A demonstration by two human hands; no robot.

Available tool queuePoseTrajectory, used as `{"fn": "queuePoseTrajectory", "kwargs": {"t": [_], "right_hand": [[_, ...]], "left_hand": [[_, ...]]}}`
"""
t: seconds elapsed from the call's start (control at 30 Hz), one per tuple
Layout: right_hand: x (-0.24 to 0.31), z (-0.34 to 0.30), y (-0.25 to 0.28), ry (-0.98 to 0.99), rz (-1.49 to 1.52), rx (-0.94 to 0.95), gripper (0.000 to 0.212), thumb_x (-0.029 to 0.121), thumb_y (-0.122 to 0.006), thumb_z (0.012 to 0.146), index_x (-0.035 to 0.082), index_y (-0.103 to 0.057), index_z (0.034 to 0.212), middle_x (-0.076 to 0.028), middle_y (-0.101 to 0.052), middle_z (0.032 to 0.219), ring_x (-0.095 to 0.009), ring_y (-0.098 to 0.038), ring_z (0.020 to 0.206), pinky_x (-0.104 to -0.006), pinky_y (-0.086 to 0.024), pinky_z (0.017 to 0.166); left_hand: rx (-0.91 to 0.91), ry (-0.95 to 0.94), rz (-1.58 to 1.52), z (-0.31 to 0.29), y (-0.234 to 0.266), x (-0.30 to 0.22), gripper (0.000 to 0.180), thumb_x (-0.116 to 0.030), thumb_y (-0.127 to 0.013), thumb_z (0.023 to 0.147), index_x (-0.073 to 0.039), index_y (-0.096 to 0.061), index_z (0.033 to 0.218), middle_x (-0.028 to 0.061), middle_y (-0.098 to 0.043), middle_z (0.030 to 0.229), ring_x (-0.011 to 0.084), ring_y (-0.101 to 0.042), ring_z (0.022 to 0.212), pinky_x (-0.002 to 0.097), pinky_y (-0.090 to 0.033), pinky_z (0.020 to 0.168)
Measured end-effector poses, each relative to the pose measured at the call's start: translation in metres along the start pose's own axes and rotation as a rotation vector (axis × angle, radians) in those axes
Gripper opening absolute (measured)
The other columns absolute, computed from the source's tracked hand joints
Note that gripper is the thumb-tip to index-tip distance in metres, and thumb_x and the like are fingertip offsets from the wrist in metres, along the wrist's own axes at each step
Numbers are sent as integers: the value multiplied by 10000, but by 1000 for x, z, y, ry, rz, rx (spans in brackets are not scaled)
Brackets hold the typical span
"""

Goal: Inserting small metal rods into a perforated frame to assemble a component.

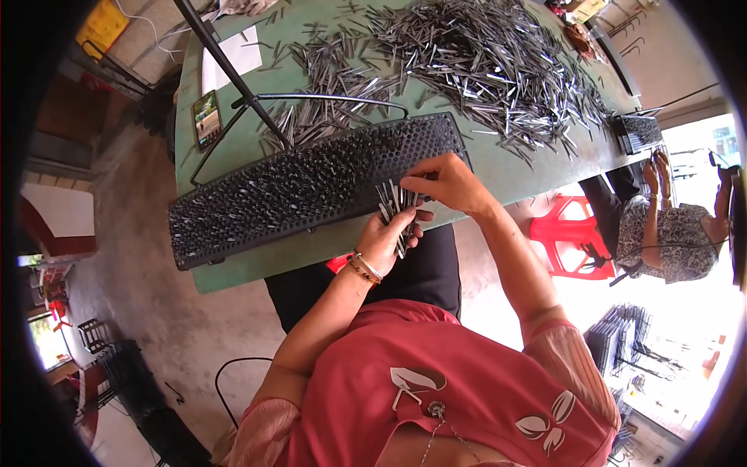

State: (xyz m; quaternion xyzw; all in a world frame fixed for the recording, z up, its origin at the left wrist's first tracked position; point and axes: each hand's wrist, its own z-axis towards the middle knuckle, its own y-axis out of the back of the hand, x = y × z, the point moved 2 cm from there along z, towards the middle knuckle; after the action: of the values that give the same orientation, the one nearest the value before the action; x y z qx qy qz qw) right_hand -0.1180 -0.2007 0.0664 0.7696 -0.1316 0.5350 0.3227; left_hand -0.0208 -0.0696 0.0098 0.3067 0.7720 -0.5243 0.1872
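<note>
A bundle of thin grey metal strips (pixel 390 204) fans upward out of my left hand (pixel 381 240), whose fingers are closed round it. My right hand (pixel 453 184) is closed in a pinch at the upper ends of these strips, apparently on one of them; its fingertips partly hide what they grip. Just beyond both hands lies a long black perforated rack (pixel 420 148), tilted along the table's near edge. Strips stand packed in its left and middle holes, while round holes show toward its right end.
A large heap of loose strips (pixel 498 66) covers the back of the green table (pixel 226 276). A black metal rod frame (pixel 249 100) rises behind the rack, beside a phone (pixel 207 121) and white paper (pixel 233 61). Another person (pixel 665 233) works at right, near a red stool (pixel 572 233).
</note>
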Motion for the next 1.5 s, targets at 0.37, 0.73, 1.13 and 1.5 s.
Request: {"fn": "queuePoseTrajectory", "kwargs": {"t": [0.37,0.73,1.13,1.5], "right_hand": [[10,22,16,86,-10,-310,255,218,-679,820,-28,-685,884,-30,-601,623,-55,-485,540,-233,-396,482],[3,42,8,272,-59,-500,229,205,-697,790,-4,-685,884,-128,-642,718,-151,-561,571,-290,-449,559],[6,46,-10,440,-136,-536,165,161,-690,795,15,-675,869,-114,-637,801,-250,-607,634,-316,-475,588],[-2,46,-23,630,-443,-513,154,150,-688,782,60,-684,907,-70,-586,845,-251,-611,691,-324,-504,618]], "left_hand": [[-40,-2,-24,1,3,3,278,-250,-577,910,-56,-573,1109,67,-633,898,62,-505,648,200,-411,528],[-143,85,-38,-4,3,3,253,-266,-583,899,-46,-589,1022,70,-637,838,58,-494,601,188,-380,480],[-176,148,-33,-3,11,8,239,-252,-576,887,-35,-599,984,64,-628,781,50,-478,559,174,-334,422],[-206,163,49,0,5,5,226,-237,-575,887,-34,-608,979,59,-615,757,47,-455,523,173,-311,405]]}}
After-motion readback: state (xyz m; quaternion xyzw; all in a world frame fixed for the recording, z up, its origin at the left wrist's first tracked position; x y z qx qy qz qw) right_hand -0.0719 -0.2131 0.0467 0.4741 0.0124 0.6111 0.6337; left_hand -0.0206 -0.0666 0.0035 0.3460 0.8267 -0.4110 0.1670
